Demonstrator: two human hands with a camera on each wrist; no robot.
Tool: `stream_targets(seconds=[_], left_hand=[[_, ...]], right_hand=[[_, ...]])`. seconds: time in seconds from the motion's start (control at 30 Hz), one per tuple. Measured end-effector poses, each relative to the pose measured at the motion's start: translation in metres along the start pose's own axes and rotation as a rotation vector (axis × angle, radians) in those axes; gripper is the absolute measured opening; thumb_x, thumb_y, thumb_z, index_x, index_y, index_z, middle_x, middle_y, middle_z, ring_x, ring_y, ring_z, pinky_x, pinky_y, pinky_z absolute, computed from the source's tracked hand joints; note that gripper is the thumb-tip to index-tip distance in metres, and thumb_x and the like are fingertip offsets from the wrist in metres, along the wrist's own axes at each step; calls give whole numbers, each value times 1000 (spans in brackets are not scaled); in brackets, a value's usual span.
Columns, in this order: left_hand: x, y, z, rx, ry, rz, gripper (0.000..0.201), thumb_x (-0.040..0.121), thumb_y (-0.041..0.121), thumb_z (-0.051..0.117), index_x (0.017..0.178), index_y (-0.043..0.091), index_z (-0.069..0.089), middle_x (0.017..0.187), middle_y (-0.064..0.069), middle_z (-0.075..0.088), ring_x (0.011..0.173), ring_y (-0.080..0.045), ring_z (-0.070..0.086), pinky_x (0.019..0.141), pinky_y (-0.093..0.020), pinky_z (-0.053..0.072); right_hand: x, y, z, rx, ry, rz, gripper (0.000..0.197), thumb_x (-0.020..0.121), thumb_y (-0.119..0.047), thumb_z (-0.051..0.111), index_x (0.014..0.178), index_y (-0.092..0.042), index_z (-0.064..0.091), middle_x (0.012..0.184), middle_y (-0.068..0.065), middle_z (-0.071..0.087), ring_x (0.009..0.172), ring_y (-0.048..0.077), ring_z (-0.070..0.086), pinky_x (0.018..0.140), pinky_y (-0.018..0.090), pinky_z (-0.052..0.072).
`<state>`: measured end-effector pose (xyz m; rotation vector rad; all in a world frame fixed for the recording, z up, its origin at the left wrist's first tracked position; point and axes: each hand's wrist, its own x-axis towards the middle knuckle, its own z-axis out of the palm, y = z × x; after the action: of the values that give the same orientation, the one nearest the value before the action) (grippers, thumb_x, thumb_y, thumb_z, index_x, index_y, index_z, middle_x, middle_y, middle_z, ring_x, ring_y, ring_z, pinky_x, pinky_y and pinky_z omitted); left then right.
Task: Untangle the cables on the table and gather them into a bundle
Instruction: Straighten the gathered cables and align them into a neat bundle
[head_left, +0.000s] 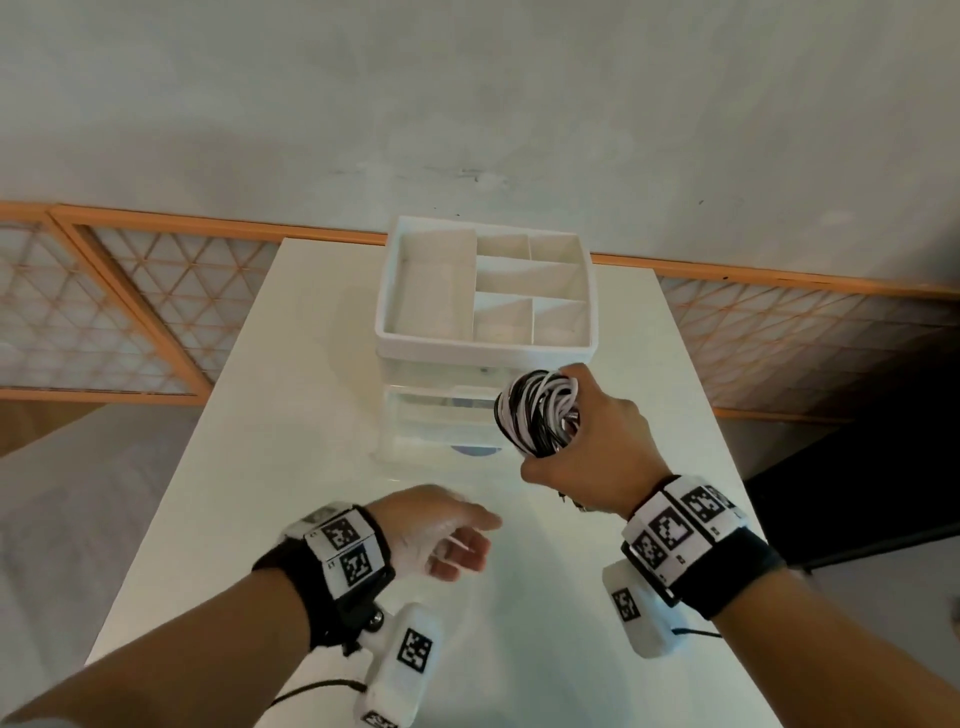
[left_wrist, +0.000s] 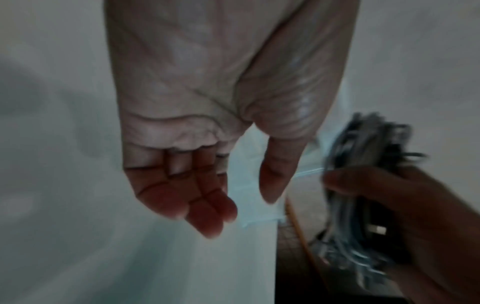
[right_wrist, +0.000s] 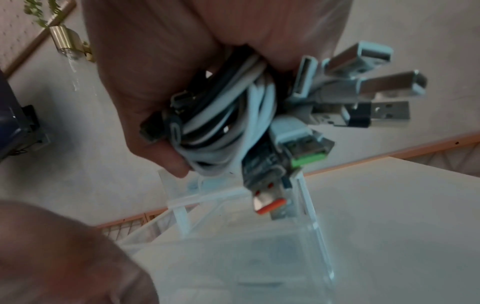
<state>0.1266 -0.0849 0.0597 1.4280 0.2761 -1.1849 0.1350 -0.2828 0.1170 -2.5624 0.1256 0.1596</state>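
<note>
From the head camera, the right hand (head_left: 587, 441) clenches the coiled bundle of black and white cables (head_left: 537, 410) above the table (head_left: 649, 364), just in front of a white drawer organizer (head_left: 483, 340); the left hand (head_left: 441, 535) hangs empty with relaxed fingers. The left wrist view confirms that open palm. In the right wrist view, USB plugs (right_wrist: 363, 96) splay loose from the fist. They could snag the organizer's rim and tug coils free if the grip slackens.

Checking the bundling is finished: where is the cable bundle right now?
In the head view the cable bundle sits gripped in the right hand, held above the table just in front of the white drawer organizer.
</note>
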Motion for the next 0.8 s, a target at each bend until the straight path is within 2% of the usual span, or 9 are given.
stream_targets(seconds=[0.07,0.13,0.23,0.3,0.43,0.5,0.63,0.7,0.8], left_hand=[[-11,20,-2,203,190,227,9,87,13,69,96,11,67,85,-4,68,72,-15,65,58,-25,48],[-13,34,-14,421,464,409,17,85,16,69,102,18,69,95,-1,69,87,-17,66,66,-28,51],[-11,29,-23,1130,606,237,49,87,36,62,134,27,55,136,-1,55,130,-27,44,103,-38,38],[-13,16,-19,1362,550,122,52,91,39,54,142,28,47,143,1,49,134,-26,39,106,-43,29],[-20,-3,-15,1348,465,147,49,94,33,49,142,26,46,143,4,49,134,-21,42,106,-46,26],[-25,-5,-17,1266,573,224,42,93,32,51,134,25,53,135,4,55,129,-22,47,103,-44,32],[-28,4,-20,842,896,732,37,87,23,64,122,18,52,122,-4,49,110,-24,50,92,-37,45],[-24,10,-21,794,795,824,48,86,20,67,130,24,50,130,-2,43,115,-19,45,95,-29,40],[-13,11,-21,704,618,722,35,85,20,70,117,28,59,124,3,48,111,-21,55,97,-33,46]], right_hand=[[5,-8,-2,-16,-9,-23,79,49,-44,76,117,-41,37,81,-6,69,64,20,68,55,37,62],[11,-16,-1,-50,-12,-59,82,48,-49,76,119,-39,36,84,-6,69,68,21,68,61,38,62],[20,-28,7,-113,-55,-110,92,47,-56,76,127,-37,34,96,-5,67,79,24,69,70,40,62],[27,-34,14,-191,-97,-128,94,52,-50,80,132,-36,32,99,-4,65,81,25,68,72,40,62],[40,-40,30,-362,-171,-185,94,54,-44,81,131,-34,29,99,0,65,81,27,65,70,37,60],[46,-42,37,-446,-203,-237,92,54,-42,81,130,-33,30,96,0,63,83,28,63,68,35,56],[55,-48,49,-608,-338,-309,89,56,-39,85,128,-30,32,86,-3,59,73,24,60,60,31,50],[57,-51,55,-639,-426,-303,89,57,-37,85,130,-29,34,81,-4,60,70,21,62,61,32,56],[58,-50,62,-580,-475,-274,70,57,-33,84,114,-25,44,77,-3,62,67,20,65,64,37,61]])
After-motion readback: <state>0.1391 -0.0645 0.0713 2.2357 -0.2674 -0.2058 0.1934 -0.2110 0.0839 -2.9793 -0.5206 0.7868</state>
